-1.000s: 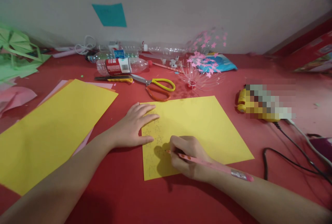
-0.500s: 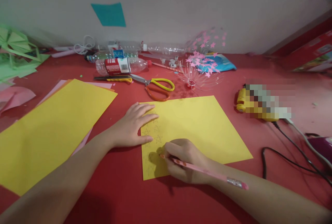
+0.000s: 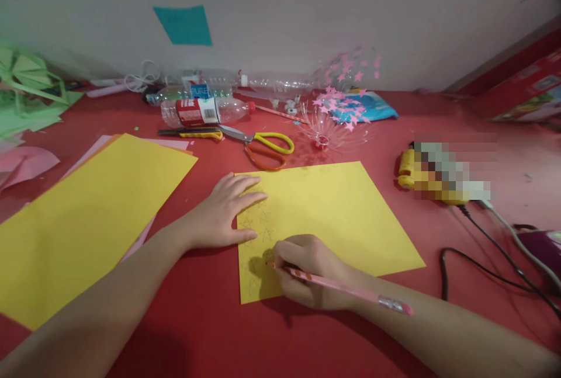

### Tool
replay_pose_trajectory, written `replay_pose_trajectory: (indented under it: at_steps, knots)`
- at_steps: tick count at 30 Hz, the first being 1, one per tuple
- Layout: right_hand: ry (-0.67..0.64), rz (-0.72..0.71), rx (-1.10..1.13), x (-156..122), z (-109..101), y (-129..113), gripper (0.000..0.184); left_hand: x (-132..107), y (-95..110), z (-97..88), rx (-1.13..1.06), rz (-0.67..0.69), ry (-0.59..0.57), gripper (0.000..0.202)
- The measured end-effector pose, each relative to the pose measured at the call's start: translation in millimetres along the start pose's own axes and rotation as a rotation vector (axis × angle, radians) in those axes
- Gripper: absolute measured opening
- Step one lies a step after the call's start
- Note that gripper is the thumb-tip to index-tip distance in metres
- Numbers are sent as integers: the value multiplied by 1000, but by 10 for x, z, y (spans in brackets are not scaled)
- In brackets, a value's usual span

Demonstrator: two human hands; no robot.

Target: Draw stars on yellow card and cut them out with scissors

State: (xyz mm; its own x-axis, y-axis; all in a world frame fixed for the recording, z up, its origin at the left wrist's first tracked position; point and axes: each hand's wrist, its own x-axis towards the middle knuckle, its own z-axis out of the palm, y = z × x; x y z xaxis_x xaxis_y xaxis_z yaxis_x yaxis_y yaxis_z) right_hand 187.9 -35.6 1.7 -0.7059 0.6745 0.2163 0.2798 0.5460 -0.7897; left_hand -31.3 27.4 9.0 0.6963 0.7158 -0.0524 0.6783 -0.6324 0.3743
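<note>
"Which way does the pencil (image 3: 337, 287) point?"
"Leftward: gripped in the right hand (image 3: 309, 273), it slants from the wrist to a tip near the left edge of the yellow sheet (image 3: 333, 208)."
"And the left hand (image 3: 228, 211)?"
"Spread open, grasping nothing, across that edge, just beyond the tip."

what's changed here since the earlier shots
The right hand and its pencil have shifted left across the sheet and slightly towards the person. Nothing was taken hold of or let go. The left hand stayed spread over the sheet's left edge; the scissors stayed put.
</note>
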Motion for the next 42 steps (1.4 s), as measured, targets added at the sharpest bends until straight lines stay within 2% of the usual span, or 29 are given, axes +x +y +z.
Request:
replay_pose_trajectory:
  at_steps: [2,6,8,10,13,17,20,23,26,31,42]
  knots:
    - [16,86,89,2,-26,-1,12,-4,-3,1,-1,4,3,66]
    - [156,365,353,-12,-85,-14,14,-11,-19,14,-3,18,18,68]
    - [149,409,383,-33,-92,-41,11,-12,-24,14,-1,19,19,68]
    - [61,350,329,-58,-80,-77,7,-11,-16,2,6,17,17,66]
    - [-38,199,229,-82,-41,-114,12,-15,28,-28,20,38,28,60]
    - [-39,154,204,-84,-4,-103,15,-33,111,-44,-13,100,26,47]
    - [-15,113,187,-77,-11,-104,16,-40,139,-32,-64,71,-65,57]
    - [-41,128,211,-68,-36,-121,15,-35,137,-27,-81,25,-127,69]
    - [-94,144,239,-66,-46,-117,15,-29,135,-32,-88,8,-137,70]
    - [-111,108,193,-77,-26,-91,16,-30,145,-33,-68,5,-146,70]
    - [9,208,52,-65,15,-129,17,-32,127,-16,-69,21,-119,69]
